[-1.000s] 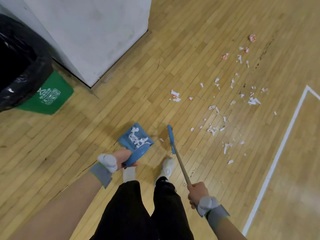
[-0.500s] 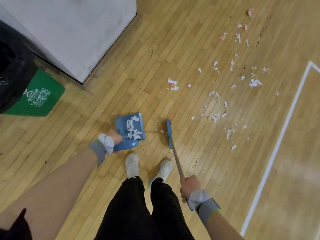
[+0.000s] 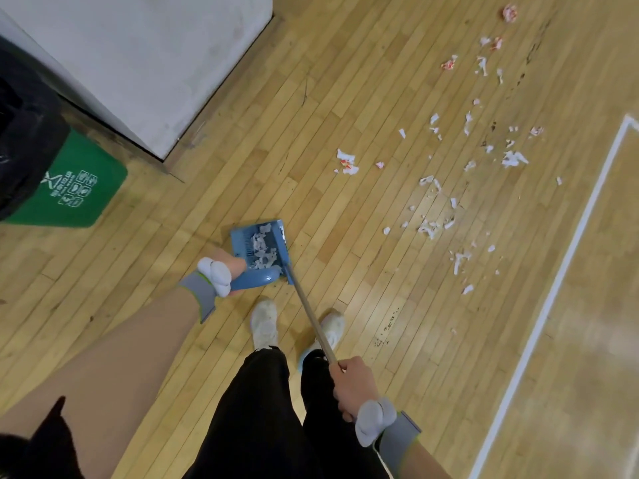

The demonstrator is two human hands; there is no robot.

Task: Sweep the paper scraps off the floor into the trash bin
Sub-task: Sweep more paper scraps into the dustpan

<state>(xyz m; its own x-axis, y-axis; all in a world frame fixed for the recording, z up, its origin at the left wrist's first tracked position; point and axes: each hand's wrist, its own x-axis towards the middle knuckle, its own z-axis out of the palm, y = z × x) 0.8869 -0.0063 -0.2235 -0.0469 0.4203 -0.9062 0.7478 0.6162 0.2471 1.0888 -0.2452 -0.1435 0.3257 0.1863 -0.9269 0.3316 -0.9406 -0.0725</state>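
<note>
- Right now the left hand (image 3: 230, 267) is clenched round the handle of the blue dustpan (image 3: 238, 238), low in the middle of the frame. I cannot tell whether the pan's lip lies flat on the floor (image 3: 311, 133); any gap would let paper slip underneath.
- Lower right of centre, the right hand (image 3: 352, 385) grips the broom stick (image 3: 311, 316), and the broom head (image 3: 284, 247) sits against the pan's right edge. Too sharp a flick could toss light paper back out.
- A loose heap of scraps (image 3: 261, 250) already lies in the pan. Tipping the pan forward while carrying it would likely spill them.
- Just below, the shoes (image 3: 264, 323) stand near the pan, so a step could knock it.
- Most of the paper scraps (image 3: 432, 226) are still scattered from centre right to upper right, well apart from the pan. Fast strokes could spread the tiny bits wider, even past the white line (image 3: 553, 288).
- At the left edge stands the green trash bin (image 3: 79, 202) with its black bag (image 3: 24, 133), its mouth mostly out of frame. Emptying short of it would drop paper beside it.
</note>
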